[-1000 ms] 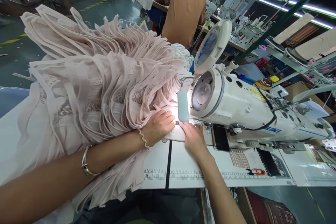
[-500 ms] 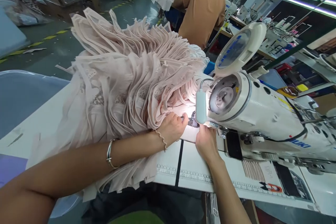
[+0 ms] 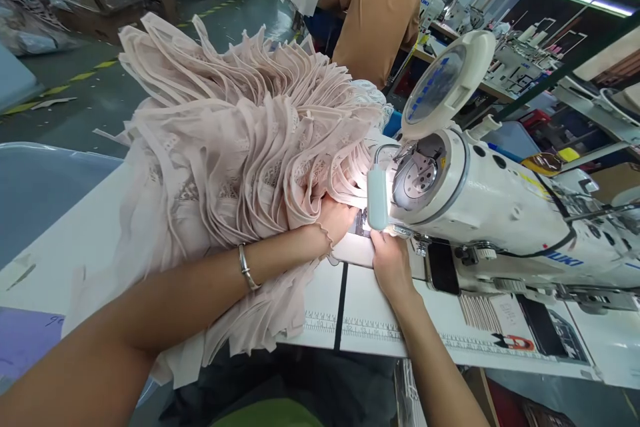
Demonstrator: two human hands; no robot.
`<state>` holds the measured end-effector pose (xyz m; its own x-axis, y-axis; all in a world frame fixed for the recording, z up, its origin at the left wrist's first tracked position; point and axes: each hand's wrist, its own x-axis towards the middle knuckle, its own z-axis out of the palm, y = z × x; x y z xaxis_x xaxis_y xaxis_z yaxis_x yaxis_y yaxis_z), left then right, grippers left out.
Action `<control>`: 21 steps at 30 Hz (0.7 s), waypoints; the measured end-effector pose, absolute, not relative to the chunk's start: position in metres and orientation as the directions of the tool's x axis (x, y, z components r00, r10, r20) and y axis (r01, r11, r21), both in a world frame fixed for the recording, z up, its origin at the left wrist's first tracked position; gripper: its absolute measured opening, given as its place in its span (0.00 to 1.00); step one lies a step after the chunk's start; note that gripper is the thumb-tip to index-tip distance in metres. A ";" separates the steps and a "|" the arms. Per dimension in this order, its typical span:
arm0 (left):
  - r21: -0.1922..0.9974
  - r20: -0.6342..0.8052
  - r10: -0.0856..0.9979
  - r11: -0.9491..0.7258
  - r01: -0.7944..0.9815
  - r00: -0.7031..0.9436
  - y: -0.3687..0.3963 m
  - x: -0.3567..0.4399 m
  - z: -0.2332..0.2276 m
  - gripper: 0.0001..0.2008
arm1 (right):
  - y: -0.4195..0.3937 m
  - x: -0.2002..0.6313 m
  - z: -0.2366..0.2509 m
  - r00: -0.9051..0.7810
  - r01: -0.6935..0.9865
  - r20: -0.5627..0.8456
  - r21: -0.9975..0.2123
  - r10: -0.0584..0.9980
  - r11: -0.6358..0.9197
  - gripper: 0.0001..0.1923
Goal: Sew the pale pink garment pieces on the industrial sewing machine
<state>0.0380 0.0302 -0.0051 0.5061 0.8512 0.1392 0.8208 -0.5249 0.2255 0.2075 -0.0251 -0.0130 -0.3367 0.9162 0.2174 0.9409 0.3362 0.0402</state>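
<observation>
Pink fabric (image 3: 240,147), soft, light and slippery, heaps left of the sewing machine (image 3: 480,207); left hand (image 3: 336,220) and right hand (image 3: 391,265) press flat beside its needle, fingertips probably pinching the edge.

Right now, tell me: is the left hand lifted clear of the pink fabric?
No, the left hand rests on the pink fabric beside the sewing machine.

Needle area under the sewing machine (image 3: 500,213) head: washed out by lamp glare, not resolvable. Left hand (image 3: 336,221) fingertips hidden under the pink fabric stack (image 3: 240,160). Right hand (image 3: 390,263) fingertips lost in glare, possibly pinching cloth. Machine body cut off at right edge. Co-worker (image 3: 377,10) cropped at top edge.
</observation>
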 end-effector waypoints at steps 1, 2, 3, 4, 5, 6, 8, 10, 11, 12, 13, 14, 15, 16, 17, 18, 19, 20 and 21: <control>0.219 0.126 0.854 -0.519 0.826 0.504 0.030 0.038 -0.004 0.13 | -0.026 0.209 -0.016 -0.350 0.936 0.235 0.051 0.907 0.349 0.21; 0.209 0.110 0.860 -0.510 0.834 0.498 0.029 0.039 -0.003 0.12 | -0.026 0.211 -0.019 -0.359 0.933 0.258 0.058 0.897 0.356 0.22; 0.199 0.096 0.866 -0.499 0.843 0.490 0.028 0.039 -0.002 0.12 | -0.026 0.213 -0.022 -0.362 0.931 0.286 0.065 0.887 0.359 0.23; 0.195 0.088 0.867 -0.498 0.845 0.491 0.028 0.039 -0.001 0.11 | -0.027 0.215 -0.025 -0.364 0.930 0.314 0.071 0.877 0.361 0.24; 0.187 0.079 0.867 -0.497 0.847 0.492 0.027 0.039 0.000 0.11 | -0.027 0.216 -0.027 -0.367 0.929 0.338 0.075 0.867 0.364 0.26; 0.176 0.072 0.867 -0.497 0.849 0.493 0.027 0.039 0.000 0.11 | -0.027 0.218 -0.030 -0.372 0.926 0.355 0.074 0.858 0.370 0.27; 0.144 0.066 0.863 -0.505 0.851 0.501 0.026 0.038 0.001 0.11 | -0.027 0.222 -0.032 -0.380 0.920 0.359 0.046 0.852 0.390 0.30; 0.109 0.081 0.858 -0.514 0.851 0.507 0.024 0.037 0.001 0.10 | -0.026 0.226 -0.033 -0.384 0.912 0.329 -0.013 0.863 0.411 0.31; 0.096 0.101 0.857 -0.514 0.852 0.505 0.022 0.035 0.001 0.09 | -0.025 0.228 -0.033 -0.386 0.907 0.310 -0.044 0.869 0.418 0.31; 0.080 0.129 0.854 -0.516 0.853 0.505 0.019 0.033 0.000 0.08 | -0.025 0.229 -0.033 -0.387 0.904 0.293 -0.067 0.874 0.423 0.31; 0.062 0.165 0.846 -0.523 0.850 0.508 0.016 0.030 0.000 0.08 | -0.024 0.230 -0.032 -0.387 0.902 0.281 -0.081 0.878 0.423 0.31; 0.039 0.209 0.828 -0.539 0.842 0.520 0.012 0.027 -0.002 0.07 | -0.023 0.230 -0.031 -0.385 0.903 0.273 -0.084 0.882 0.421 0.31; 0.011 0.257 0.798 -0.567 0.824 0.545 0.008 0.023 -0.003 0.07 | -0.023 0.229 -0.031 -0.380 0.907 0.268 -0.079 0.885 0.413 0.30; -0.015 0.305 0.758 -0.602 0.799 0.577 0.005 0.019 -0.006 0.08 | -0.023 0.228 -0.030 -0.369 0.914 0.265 -0.070 0.891 0.400 0.30; -0.038 0.350 0.713 -0.637 0.770 0.607 0.001 0.016 -0.008 0.09 | -0.024 0.226 -0.030 -0.355 0.922 0.258 -0.060 0.898 0.382 0.29; -0.059 0.390 0.666 -0.671 0.739 0.635 -0.001 0.012 -0.011 0.10 | -0.024 0.224 -0.029 -0.340 0.931 0.247 -0.051 0.908 0.362 0.29; -0.079 0.426 0.619 -0.702 0.708 0.660 -0.003 0.010 -0.014 0.11 | -0.025 0.222 -0.029 -0.325 0.938 0.231 -0.043 0.917 0.343 0.29; -0.098 0.459 0.573 -0.727 0.680 0.679 -0.005 0.008 -0.016 0.12 | -0.027 0.219 -0.029 -0.310 0.945 0.212 -0.035 0.927 0.325 0.29; -0.113 0.487 0.535 -0.745 0.657 0.691 -0.006 0.006 -0.017 0.13 | -0.028 0.217 -0.029 -0.298 0.951 0.194 -0.025 0.935 0.309 0.29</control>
<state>0.0062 -0.0058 -0.0174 0.6908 0.5347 0.4867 0.6569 -0.7454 -0.1135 0.2175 -0.0278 -0.0286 -0.2981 0.9345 0.1943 0.9509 0.3085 -0.0248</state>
